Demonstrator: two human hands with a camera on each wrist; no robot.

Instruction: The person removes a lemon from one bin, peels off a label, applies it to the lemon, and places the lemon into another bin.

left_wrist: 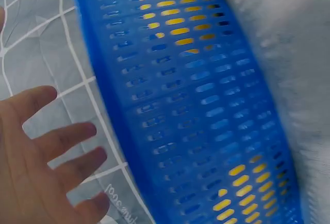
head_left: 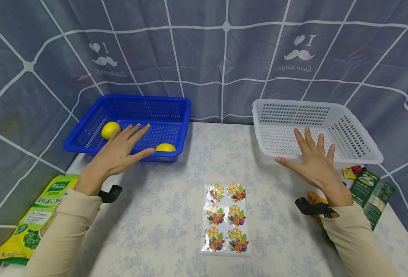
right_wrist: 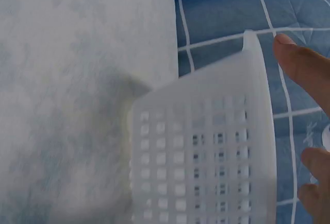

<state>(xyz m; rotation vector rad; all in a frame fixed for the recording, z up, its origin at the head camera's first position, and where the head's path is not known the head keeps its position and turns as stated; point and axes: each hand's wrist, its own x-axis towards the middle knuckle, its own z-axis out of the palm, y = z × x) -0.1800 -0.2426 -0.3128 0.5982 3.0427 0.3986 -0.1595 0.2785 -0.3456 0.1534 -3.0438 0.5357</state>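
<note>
My left hand, fingers spread, is over the near side of a blue basket. Inside that basket are two yellow lemons: one lemon by the left wall, another lemon at the near right corner. In the left wrist view, yellow shows through the slots of the basket's side wall. Over the near rim of a white basket is my right hand, its fingers spread too and nothing in its grasp. No item shows in the white basket.
A sheet of round fruit stickers lies mid-table. At the left edge is a yellow-green Knorr bag. A dark green packet and a small yellow-red packet sit at the right, with an orange item partly under my right wrist. A grey curtain hangs behind.
</note>
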